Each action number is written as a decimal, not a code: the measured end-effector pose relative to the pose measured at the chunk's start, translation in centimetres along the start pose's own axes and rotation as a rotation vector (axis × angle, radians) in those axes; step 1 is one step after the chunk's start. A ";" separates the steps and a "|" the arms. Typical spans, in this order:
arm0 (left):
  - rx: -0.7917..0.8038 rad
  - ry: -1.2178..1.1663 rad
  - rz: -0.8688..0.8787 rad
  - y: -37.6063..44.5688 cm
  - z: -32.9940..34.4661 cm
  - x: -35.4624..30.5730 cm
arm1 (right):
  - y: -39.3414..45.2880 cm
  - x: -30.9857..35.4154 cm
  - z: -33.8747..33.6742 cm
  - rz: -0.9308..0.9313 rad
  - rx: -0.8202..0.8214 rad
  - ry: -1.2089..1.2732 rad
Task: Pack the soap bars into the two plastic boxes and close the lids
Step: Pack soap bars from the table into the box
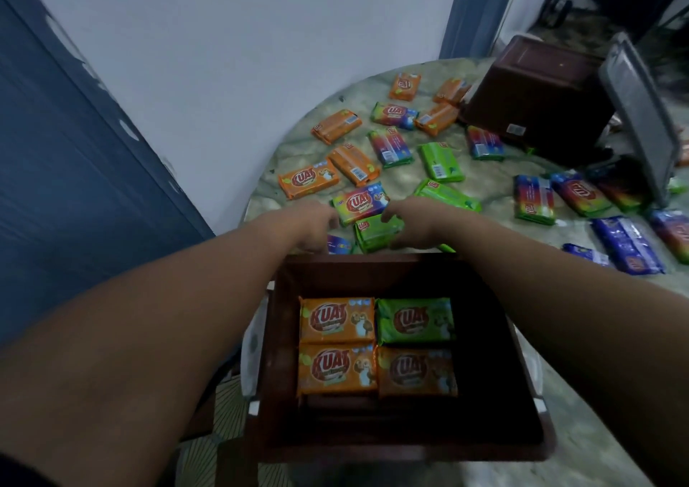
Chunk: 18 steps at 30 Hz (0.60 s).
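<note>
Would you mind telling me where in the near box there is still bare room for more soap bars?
In the near box, the floor right of the green bar and shaded orange bar is bare; so are strips behind and in front of the four bars. The table beyond is crowded.

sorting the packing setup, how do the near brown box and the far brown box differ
The near brown box sits upright and open, with four soap bars inside. The far brown box is tipped so its contents stay hidden, and a grey lid leans beside it. Both are dark brown plastic and stand on the table.
</note>
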<state>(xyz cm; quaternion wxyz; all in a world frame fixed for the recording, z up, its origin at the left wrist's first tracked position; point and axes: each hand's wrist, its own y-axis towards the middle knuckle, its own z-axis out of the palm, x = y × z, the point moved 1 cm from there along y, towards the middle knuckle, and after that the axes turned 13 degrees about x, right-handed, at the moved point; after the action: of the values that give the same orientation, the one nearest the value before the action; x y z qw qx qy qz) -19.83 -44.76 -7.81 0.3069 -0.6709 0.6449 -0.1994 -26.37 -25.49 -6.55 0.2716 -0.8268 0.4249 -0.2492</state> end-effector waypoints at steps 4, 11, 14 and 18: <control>0.010 0.158 0.030 1.7 1.1 0.6 | 2.3 0.0 0.9 0.004 0.009 -0.068; 0.014 0.109 0.087 2.3 1.5 1.6 | 3.6 0.1 1.7 0.029 -0.075 -0.228; -0.008 0.015 0.070 1.9 1.8 2.2 | 3.7 0.3 1.8 0.080 -0.065 -0.248; -0.077 -0.140 0.075 0.7 1.5 2.0 | 3.1 0.4 1.9 0.158 -0.066 -0.292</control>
<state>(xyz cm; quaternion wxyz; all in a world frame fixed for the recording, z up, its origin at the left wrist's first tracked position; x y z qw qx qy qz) -19.18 -46.52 -9.64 0.3325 -0.6699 0.6537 -0.1157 -26.71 -26.91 -9.90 0.3219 -0.8266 0.4527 -0.0899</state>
